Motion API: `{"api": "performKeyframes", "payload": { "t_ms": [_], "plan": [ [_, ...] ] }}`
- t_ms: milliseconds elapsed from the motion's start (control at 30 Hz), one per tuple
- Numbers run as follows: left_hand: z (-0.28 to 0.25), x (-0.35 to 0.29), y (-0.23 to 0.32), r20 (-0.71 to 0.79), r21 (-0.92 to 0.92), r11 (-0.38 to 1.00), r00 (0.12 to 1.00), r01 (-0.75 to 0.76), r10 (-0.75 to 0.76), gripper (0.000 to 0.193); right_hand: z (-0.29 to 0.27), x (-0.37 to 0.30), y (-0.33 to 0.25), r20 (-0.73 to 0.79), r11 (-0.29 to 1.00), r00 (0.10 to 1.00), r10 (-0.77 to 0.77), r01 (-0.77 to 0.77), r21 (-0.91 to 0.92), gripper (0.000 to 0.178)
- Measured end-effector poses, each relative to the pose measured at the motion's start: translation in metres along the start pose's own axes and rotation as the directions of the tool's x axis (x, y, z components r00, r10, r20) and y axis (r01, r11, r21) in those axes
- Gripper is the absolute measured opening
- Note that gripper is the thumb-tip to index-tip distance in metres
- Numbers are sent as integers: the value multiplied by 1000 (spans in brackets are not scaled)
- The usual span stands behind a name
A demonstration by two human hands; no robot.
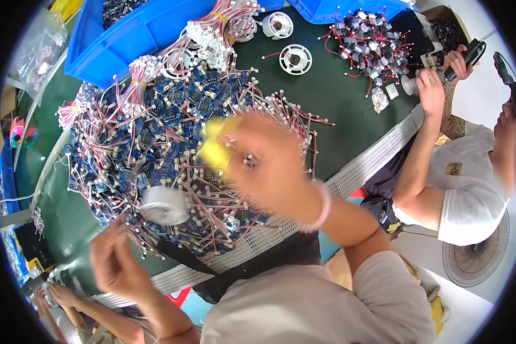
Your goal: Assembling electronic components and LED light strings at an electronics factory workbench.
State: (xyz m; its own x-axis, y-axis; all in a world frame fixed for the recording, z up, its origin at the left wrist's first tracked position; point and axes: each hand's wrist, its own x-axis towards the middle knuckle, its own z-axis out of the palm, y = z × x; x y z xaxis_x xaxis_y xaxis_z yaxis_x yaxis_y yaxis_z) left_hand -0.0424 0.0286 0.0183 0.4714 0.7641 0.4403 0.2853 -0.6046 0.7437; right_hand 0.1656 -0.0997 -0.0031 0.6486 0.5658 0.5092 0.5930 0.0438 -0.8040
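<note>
My left hand (117, 261) pinches a light, rigid white spool (165, 205) by its near rim; my blurred right hand (269, 166), yellow-capped fingertips (215, 152), grip unclear, hovers over springy wired boards (155, 137).

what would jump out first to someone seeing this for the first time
A huge heap of small blue circuit boards with red and white wires covers the dark green table. Over it, the blurred right hand has yellow-wrapped fingertips, and the left hand is beside a white round spool. Blue bins sit at the top, and another person works at right.
</note>
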Motion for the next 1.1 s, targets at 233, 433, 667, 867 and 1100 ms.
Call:
{"api": "performKeyframes", "payload": {
  "t_ms": [233,433,667,867,1100],
  "plan": [
    [-108,35,-110,-268,70,968,939,241,-214,19,-30,30,61,233,924,953,195,-98,-369,13],
    [-26,63,-50,37,702,641,915,-309,401,29,-24,31,70,172,967,952,252,-241,-81,14],
    [132,68,23,482,-67,862,741,-502,468,18,-22,30,69,250,920,940,233,-130,-371,10],
    [150,67,20,647,25,925,711,-380,275,25,-33,27,73,323,950,930,175,-73,-303,17],
    [155,66,18,553,-22,957,795,-288,252,23,-35,31,70,318,935,925,207,-91,-342,24]
  ]
}}
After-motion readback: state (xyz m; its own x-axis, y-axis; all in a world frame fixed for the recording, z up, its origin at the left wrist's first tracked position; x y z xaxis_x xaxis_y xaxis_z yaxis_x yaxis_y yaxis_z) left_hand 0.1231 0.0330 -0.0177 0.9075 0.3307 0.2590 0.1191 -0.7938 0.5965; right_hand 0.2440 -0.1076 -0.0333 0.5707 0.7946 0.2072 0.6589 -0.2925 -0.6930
